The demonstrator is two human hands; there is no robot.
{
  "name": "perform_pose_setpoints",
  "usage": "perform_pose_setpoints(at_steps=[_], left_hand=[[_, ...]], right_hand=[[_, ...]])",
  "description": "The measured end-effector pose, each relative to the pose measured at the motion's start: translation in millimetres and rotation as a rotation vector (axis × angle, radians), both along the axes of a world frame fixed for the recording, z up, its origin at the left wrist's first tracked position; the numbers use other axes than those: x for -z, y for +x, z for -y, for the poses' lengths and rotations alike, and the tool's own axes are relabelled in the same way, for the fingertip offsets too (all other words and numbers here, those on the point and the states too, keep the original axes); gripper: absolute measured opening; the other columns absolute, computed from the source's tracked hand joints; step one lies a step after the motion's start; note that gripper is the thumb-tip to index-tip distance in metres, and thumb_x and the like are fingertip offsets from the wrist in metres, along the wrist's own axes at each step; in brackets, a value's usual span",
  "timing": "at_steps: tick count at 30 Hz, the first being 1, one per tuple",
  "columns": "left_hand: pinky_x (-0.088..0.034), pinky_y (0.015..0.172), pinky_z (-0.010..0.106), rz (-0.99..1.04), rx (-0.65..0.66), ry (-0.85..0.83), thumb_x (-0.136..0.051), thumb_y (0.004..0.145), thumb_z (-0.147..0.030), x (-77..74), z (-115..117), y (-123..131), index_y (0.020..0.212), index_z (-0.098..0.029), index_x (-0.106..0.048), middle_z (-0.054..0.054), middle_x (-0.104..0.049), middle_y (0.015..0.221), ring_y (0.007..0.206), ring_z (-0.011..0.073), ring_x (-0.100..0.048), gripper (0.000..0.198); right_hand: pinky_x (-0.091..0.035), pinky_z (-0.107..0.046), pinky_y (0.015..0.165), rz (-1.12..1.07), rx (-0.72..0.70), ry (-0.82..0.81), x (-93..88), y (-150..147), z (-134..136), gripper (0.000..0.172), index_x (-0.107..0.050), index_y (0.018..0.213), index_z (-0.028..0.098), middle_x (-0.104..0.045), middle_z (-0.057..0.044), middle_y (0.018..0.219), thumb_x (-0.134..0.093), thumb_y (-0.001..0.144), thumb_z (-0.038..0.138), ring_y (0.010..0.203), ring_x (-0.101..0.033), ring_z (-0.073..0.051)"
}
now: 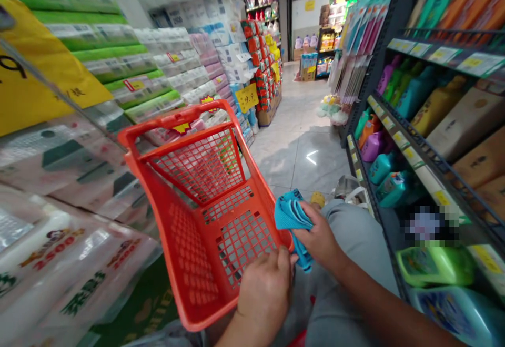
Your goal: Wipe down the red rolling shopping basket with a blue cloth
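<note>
Shelves (418,171) stand near; my right hand (320,234) pinches a soft-looking cloth (290,213), my left hand (266,284) the stiff-looking basket rim (193,321), probably a good hold.

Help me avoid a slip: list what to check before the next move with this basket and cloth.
1. Blue cloth in the right hand: ok, it is gripped there.
2. Blue cloth fully gathered: not ok, a loose end hangs below the right hand.
3. Left hand on the red basket: ok, it grips the near right part of the rim; how firmly, I cannot tell.
4. Blue cloth damp or dry: cannot tell.
5. Support under the red basket: cannot tell, it is hidden from this view.
</note>
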State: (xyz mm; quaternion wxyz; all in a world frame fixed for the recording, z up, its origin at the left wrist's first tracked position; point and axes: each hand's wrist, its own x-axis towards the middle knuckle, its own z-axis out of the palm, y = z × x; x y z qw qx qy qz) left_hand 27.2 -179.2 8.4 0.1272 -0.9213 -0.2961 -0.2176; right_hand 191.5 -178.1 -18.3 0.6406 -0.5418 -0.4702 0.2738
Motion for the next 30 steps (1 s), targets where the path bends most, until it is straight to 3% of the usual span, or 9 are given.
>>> perform_pose_setpoints(at_steps=[4, 10, 16, 21, 26, 28, 30], left_hand=[[-0.044, 0.054, 0.032, -0.002, 0.075, -0.049, -0.035, 0.105, -0.025, -5.8, -3.5, -22.5, 0.085, -0.021, -0.057, -0.002, -0.064, 0.063, 0.054, 0.0165, -0.061, 0.03], [-0.04, 0.055, 0.031, 0.047, 0.084, -0.099, -0.042, 0.103, -0.03, -12.4, -14.3, -42.6, 0.074, -0.023, -0.057, -0.001, -0.061, 0.06, 0.054, 0.016, -0.058, 0.034], [-0.043, 0.059, 0.031, 0.216, -0.053, -0.118, -0.044, 0.102, -0.03, -3.6, -7.9, -43.2, 0.08, -0.022, -0.056, 0.001, -0.062, 0.067, 0.062, 0.018, -0.06, 0.027], [-0.046, 0.065, 0.031, 0.212, -0.037, -0.134, -0.048, 0.1, -0.027, 0.0, -10.1, -52.3, 0.082, -0.021, -0.055, 0.001, -0.062, 0.071, 0.066, 0.0179, -0.058, 0.02], [-0.048, 0.073, 0.033, 0.25, -0.018, -0.136, -0.044, 0.101, -0.024, 1.1, -16.5, -65.1, 0.091, -0.02, -0.06, 0.003, -0.065, 0.078, 0.072, 0.0177, -0.06, 0.02], [-0.049, 0.079, 0.035, 0.262, -0.032, -0.135, -0.044, 0.101, -0.025, 1.9, -18.9, -69.4, 0.095, -0.02, -0.061, 0.003, -0.066, 0.08, 0.075, 0.0182, -0.061, 0.019], [-0.05, 0.082, 0.036, 0.261, -0.042, -0.147, -0.046, 0.101, -0.027, 2.2, -21.3, -72.5, 0.097, -0.019, -0.062, 0.004, -0.066, 0.081, 0.077, 0.0183, -0.06, 0.018]], right_hand=[[-0.054, -0.028, 0.077, 0.295, -0.028, 0.032, -0.1, -12.7, 15.6, 0.03, -0.069, 0.103, 0.025, -0.068, -0.003, 0.097, -0.062, 0.076, 0.018, 0.087, -0.066, -0.018], [-0.053, -0.034, 0.084, 0.427, 0.141, 0.019, -10.6, -11.2, -15.9, 0.029, -0.068, 0.106, 0.024, -0.067, -0.004, 0.099, -0.058, 0.079, 0.02, 0.092, -0.065, -0.021], [-0.052, -0.028, 0.074, 0.683, -0.132, 0.089, -16.6, -27.3, 0.8, 0.034, -0.068, 0.11, 0.025, -0.065, -0.003, 0.095, -0.058, 0.078, 0.016, 0.082, -0.063, -0.018], [-0.05, -0.028, 0.075, 0.711, 0.001, 0.013, -22.6, -28.9, -12.3, 0.032, -0.068, 0.111, 0.023, -0.067, -0.005, 0.099, -0.059, 0.081, 0.018, 0.086, -0.064, -0.019], [-0.051, -0.028, 0.071, 0.757, -0.159, 0.052, -14.3, -41.6, -3.5, 0.033, -0.068, 0.112, 0.026, -0.065, -0.004, 0.097, -0.061, 0.08, 0.02, 0.08, -0.064, -0.019], [-0.05, -0.028, 0.07, 0.776, -0.105, 0.055, -12.5, -37.2, -9.5, 0.035, -0.068, 0.113, 0.026, -0.066, -0.004, 0.098, -0.06, 0.08, 0.02, 0.08, -0.064, -0.019], [-0.05, -0.029, 0.071, 0.742, 0.039, 0.037, -14.1, -29.8, -22.2, 0.034, -0.068, 0.114, 0.026, -0.066, -0.005, 0.1, -0.058, 0.081, 0.021, 0.082, -0.065, -0.02]])
